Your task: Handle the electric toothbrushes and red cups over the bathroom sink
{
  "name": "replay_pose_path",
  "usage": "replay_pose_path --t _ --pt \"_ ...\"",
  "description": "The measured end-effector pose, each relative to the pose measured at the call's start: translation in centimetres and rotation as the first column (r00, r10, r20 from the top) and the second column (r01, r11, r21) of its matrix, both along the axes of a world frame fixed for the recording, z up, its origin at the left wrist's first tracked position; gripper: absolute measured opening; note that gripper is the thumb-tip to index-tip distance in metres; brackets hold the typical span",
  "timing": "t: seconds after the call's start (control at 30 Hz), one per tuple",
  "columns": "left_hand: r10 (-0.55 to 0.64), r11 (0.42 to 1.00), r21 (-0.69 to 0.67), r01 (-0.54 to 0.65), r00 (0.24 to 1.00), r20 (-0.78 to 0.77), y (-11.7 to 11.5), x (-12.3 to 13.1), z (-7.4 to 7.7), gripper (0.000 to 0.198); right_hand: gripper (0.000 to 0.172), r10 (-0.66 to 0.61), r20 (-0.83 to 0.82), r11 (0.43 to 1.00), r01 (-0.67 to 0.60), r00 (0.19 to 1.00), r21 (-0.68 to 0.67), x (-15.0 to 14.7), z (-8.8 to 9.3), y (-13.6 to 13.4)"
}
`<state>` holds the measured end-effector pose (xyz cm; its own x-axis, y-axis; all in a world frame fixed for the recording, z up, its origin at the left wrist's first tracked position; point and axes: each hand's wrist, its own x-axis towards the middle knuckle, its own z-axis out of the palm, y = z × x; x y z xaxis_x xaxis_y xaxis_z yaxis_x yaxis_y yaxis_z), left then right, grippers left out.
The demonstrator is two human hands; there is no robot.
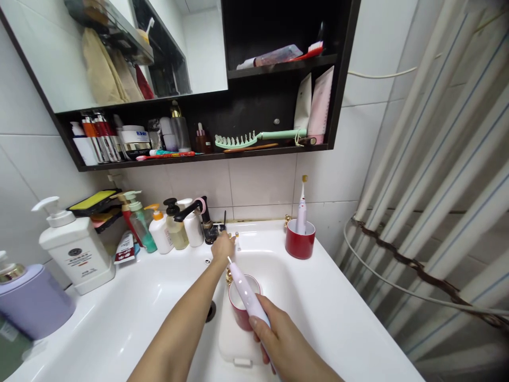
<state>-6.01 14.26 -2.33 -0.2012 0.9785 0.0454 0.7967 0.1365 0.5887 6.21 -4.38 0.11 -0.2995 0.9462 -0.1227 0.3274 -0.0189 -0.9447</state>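
My right hand is wrapped round a pale pink electric toothbrush handle, tilted, with its bare metal pin pointing up and no brush head on it. Below the handle, a red cup with a white inside stands on a white board or lid in the basin. My left hand reaches to the back ledge, beside the base of the black faucet. Close by its fingertips is a small white brush head with a brownish tip. Whether the fingers grip it is unclear.
Another red cup holds an electric toothbrush on the right ledge. Several pump bottles line the left back. A dark shelf overhangs the sink, carrying a green hairbrush. White pipes run along the right.
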Motion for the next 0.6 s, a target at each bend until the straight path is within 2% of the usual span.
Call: replay_pose_path --t 0.1,0.23,0.43,0.6 --pt "0.069 0.997 0.026 -0.066 0.987 -0.148 -0.3 -1.0 -0.1 0.03 0.021 -0.011 -0.008 1.0 0.011 1.0 0.008 0.0 -0.2 0.2" --pt "0.064 0.998 -0.011 -0.066 0.989 -0.133 -0.4 -1.3 -0.8 0.018 0.025 -0.011 -0.03 1.0 0.012 0.999 0.015 0.1 -1.0 0.6" --pt "0.056 0.998 0.023 -0.056 0.998 -0.006 -1.5 -1.0 -0.8 0.018 0.033 -0.006 -0.068 1.0 0.006 0.998 -0.002 0.1 -1.8 0.9" --pt "0.078 0.997 0.0 -0.08 0.972 0.221 -2.4 -1.1 0.0 0.008 0.03 -0.026 -0.064 0.999 0.028 0.998 0.038 0.3 -1.7 0.9"
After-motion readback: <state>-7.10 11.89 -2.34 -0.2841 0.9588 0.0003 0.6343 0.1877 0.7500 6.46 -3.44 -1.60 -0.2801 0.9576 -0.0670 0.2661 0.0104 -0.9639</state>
